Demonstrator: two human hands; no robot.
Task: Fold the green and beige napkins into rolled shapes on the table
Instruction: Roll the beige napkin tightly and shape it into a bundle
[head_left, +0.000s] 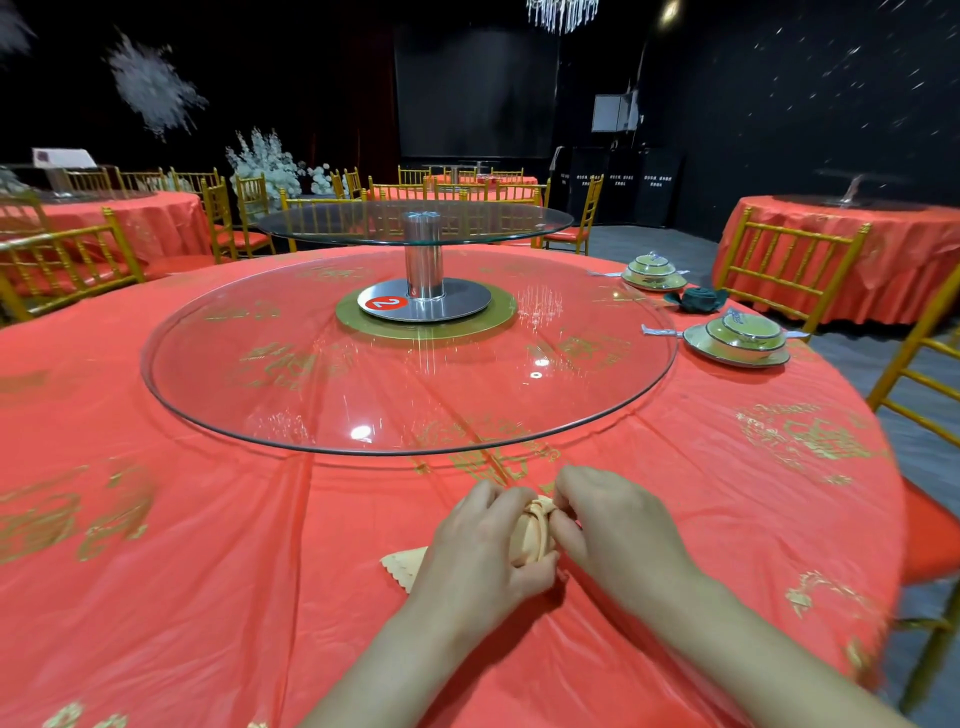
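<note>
Fingers (491, 501) of our left hand (480, 548) and right hand (615, 525) curl round the beige napkin (535, 532), rolled on the near bench (208, 571), long axis running away from us, tail pointing left. Beyond, a label (387, 303) reads "2"; far right, the green napkin (696, 300).

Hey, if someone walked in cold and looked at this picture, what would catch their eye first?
Probably the bright red tablecloth filling the frame, with the big glass turntable at its centre. Next, at the near edge, the left hand and right hand both grip a rolled-up beige napkin. At the far right a dark green napkin, already rolled, sits between two place settings.
</note>
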